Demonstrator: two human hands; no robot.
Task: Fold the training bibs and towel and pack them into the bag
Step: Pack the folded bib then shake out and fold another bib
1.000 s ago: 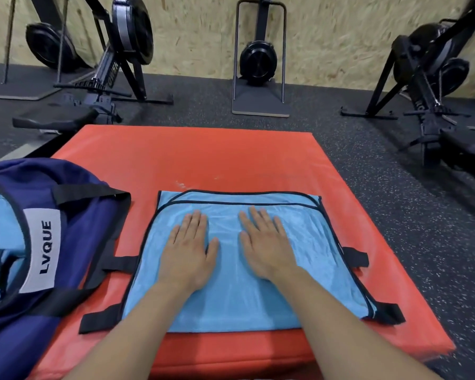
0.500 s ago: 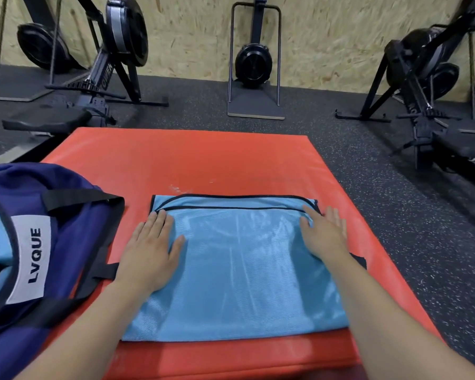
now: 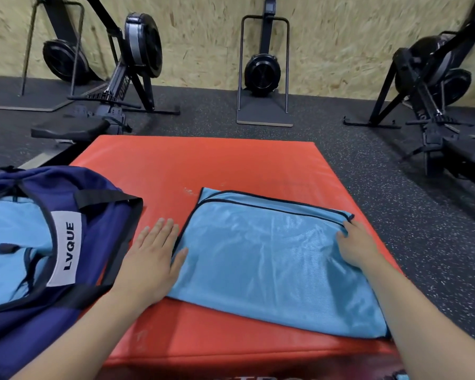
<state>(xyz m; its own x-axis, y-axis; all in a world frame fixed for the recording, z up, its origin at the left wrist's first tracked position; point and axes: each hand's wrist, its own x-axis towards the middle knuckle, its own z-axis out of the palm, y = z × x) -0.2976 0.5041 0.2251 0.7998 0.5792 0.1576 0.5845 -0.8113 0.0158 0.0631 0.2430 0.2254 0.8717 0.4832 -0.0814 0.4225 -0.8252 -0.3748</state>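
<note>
Light-blue mesh, edged in black piping, makes up the folded training bib (image 3: 272, 259), which lies flat on the red mat (image 3: 203, 165), toward the mat's near right part, its near right corner reaching the mat's front edge. The left hand (image 3: 151, 264) sits at the bib's left edge: palm down on the mat, fingers straight and close together, pointing away from the person, with the thumb spread out and resting on the bib's left margin. It holds nothing; whether the fingers run under the bib's edge cannot be told. The left forearm comes up from the bottom of the view, slanting toward the bib.

The right hand (image 3: 359, 245) is at the bib's far right corner. Its fingers (image 3: 348, 229) are bent over the piped edge there and the thumb lies on the top surface, so the corner of the bib looks pinched between them, though the fingertips are hidden by the cloth. The right forearm lies over the bib's right side, running from the bottom right.

Left of the bib, just beside the left hand, a navy bag (image 3: 99, 215) lies open on the mat's left part, with a white label (image 3: 65, 248) reading LVQUE and more light-blue cloth (image 3: 11, 242) inside it.
</note>
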